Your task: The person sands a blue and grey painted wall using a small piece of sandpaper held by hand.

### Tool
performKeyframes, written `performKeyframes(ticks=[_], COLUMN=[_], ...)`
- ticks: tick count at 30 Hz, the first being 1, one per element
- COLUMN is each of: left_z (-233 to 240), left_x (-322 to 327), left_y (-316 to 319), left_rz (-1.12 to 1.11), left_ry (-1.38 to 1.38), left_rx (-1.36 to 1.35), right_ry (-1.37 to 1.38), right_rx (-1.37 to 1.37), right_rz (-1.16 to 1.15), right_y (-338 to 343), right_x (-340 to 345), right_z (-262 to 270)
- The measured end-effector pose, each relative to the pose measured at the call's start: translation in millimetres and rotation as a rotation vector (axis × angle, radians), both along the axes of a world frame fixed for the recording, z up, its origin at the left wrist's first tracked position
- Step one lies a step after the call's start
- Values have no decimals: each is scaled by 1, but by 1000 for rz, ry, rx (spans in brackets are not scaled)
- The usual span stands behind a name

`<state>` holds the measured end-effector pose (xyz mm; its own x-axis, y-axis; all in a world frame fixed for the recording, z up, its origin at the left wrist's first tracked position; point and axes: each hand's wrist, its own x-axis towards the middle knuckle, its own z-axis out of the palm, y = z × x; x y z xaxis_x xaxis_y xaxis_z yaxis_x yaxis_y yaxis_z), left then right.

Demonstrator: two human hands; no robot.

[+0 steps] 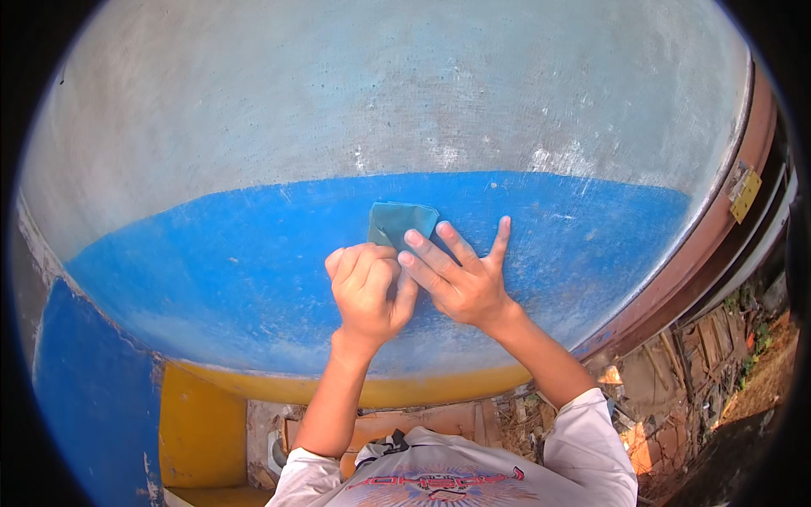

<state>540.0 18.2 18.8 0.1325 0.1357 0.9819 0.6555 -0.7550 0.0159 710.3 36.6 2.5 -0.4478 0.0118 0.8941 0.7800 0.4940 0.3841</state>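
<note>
A folded teal sheet, paper or thin cloth, (402,222) lies flat against the blue painted band of a wall (285,272). My left hand (369,288) is curled with its fingers folded at the lower left corner of the sheet; whether it pinches the sheet is hidden. My right hand (466,272) is spread, its fingers apart, with fingertips at the sheet's lower right edge. The two hands almost touch below the sheet. Above the blue band the wall is grey and worn, with white scuffs.
A yellow painted strip (443,386) runs along the wall's foot. On the right is a reddish-brown frame (687,291) with a yellowish metal hinge (746,195). A blue side wall (95,393) stands at left. Planks and rubble (684,380) lie on the ground at lower right.
</note>
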Motion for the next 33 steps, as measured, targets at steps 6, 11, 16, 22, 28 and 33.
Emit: performKeyframes(ticks=[6, 11, 16, 22, 28, 33], left_z=[-5, -14, -14, -34, -45, -44], left_x=[-21, -65, -79, -79, -94, -97], left_y=[-4, 11, 25, 33, 25, 31], left_rz=[-33, 331, 368, 353, 544, 591], left_ry=[-124, -436, -355, -306, -254, -503], left_rx=[13, 90, 200, 96, 20, 20], right_ry=[12, -194, 165, 291, 738, 302], right_rx=[157, 180, 45, -114, 95, -104], right_rz=[-47, 49, -15, -21, -165, 74], right_y=[8, -8, -13, -24, -7, -25], right_x=[5, 34, 26, 16, 57, 22], right_z=[12, 22, 37, -66, 16, -11])
